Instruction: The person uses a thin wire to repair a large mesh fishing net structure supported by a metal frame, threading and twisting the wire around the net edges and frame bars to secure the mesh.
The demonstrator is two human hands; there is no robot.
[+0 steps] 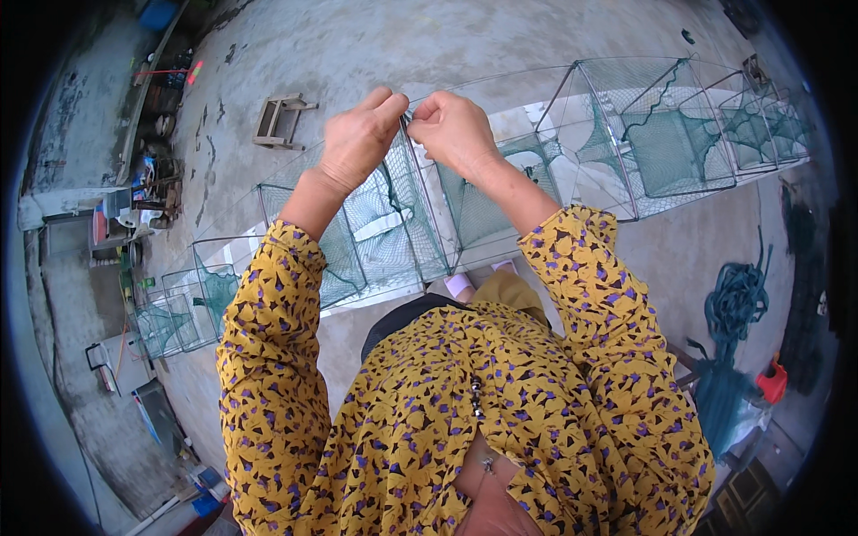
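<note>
A long collapsible net trap (675, 152), green mesh over dark rectangular frames, stretches across in front of me from lower left to upper right. My left hand (362, 134) is closed, thumb and fingers pinched at the top corner of one of the frames. Close beside it, my right hand (453, 131) is also pinched at that corner, the fingertips nearly meeting those of the left. Whatever lies between the right fingertips is too small to make out. Pale strips and white patches show under and through the mesh.
A small wooden stool (282, 121) stands on the concrete floor (357, 54) beyond the trap. Bundled dark green netting (737, 299) lies at right, near a red object (771, 380). Household goods line the left wall, with a blue tub (157, 14) at the far left.
</note>
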